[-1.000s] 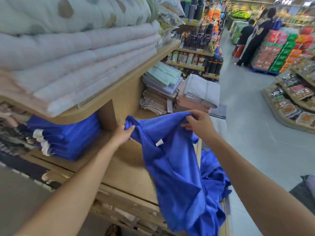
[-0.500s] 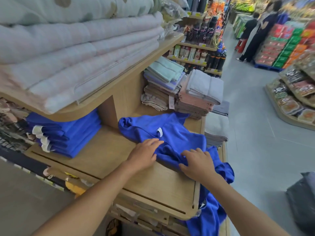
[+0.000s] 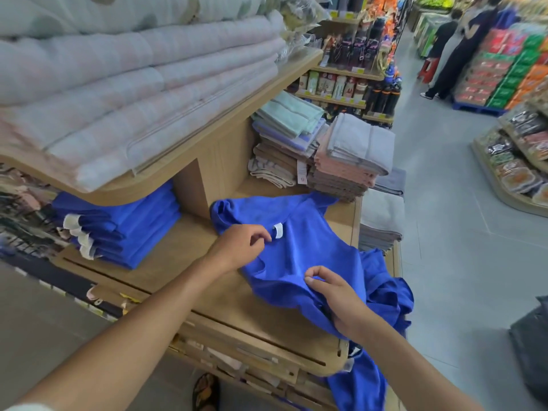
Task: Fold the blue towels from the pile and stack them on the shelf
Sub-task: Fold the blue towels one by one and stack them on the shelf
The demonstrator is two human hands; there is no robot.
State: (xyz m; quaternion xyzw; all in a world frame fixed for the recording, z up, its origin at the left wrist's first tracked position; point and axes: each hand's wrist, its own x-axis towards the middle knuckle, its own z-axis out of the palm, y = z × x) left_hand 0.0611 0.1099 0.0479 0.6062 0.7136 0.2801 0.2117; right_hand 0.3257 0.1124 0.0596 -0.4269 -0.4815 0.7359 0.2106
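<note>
A blue towel [image 3: 299,250] with a small white tag lies spread on the wooden shelf [image 3: 184,259]. My left hand [image 3: 240,247] rests on its left edge beside the tag, fingers curled and pinching the cloth. My right hand [image 3: 338,295] grips the near right edge of the same towel. More loose blue towels [image 3: 382,295] hang in a pile off the shelf's right corner. A stack of folded blue towels [image 3: 118,229] sits at the left under the upper shelf.
Thick pale quilts [image 3: 133,84] fill the upper shelf. Stacks of green, pink, grey and brown towels [image 3: 326,152] stand behind the blue one. Grey towels [image 3: 381,221] sit lower right. Two people [image 3: 456,48] stand in the far aisle. My sandalled foot [image 3: 206,391] shows below.
The towel, held up in the air a second ago, now lies on the shelf. My hands have shifted from pressing it flat to pinching its left and near edges.
</note>
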